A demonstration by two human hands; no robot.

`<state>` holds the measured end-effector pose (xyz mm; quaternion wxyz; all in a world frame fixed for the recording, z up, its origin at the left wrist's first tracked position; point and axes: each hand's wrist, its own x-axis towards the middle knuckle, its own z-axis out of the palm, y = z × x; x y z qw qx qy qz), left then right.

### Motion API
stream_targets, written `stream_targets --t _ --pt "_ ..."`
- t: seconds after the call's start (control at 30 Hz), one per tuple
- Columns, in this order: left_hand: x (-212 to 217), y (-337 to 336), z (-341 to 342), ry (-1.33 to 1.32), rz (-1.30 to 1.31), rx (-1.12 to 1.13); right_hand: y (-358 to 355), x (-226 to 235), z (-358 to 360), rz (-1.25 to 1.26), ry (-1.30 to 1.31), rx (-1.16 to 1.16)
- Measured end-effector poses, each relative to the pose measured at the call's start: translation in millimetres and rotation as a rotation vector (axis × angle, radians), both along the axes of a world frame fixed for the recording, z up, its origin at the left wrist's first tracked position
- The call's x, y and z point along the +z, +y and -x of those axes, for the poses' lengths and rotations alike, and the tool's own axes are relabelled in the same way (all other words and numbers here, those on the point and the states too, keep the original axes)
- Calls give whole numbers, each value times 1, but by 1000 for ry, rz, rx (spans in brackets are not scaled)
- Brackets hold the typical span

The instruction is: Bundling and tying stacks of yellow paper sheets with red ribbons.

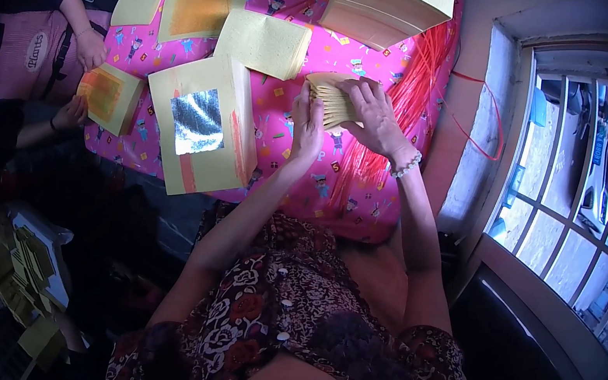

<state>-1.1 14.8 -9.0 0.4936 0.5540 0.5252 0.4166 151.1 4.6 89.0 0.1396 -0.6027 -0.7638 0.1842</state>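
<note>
Bare pink tabletop (287,199) at the centre of the frame gives a hand room to pass below the left hand (308,129). A narrow lane runs up between that hand and the thick foil-marked paper stack (200,119), until a pale yellow pad (263,42) blocks it. A tall paper block (391,2) bars the upper right; loose red strands (417,77) clutter the right side. At the left, a co-worker's hand (91,50) fills the edge.

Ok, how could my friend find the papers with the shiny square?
Find the pink tablecloth. At its near edge, left of the person's left hand, lies a big pale-yellow paper stack. Unlike its neighbours, it shows a silver square on top.
</note>
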Motion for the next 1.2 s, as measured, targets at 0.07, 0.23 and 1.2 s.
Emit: stream_targets --t 0.07,0.23,1.2 --pt "1 0 -1 -12 15 2 0 -1 0 -1 1 0" --pt "1 1 1 -98 31 -8 0 -2 1 11 -5 0" --pt "22 23 20 224 -372 -320 16 -3 -12 86 81 15"
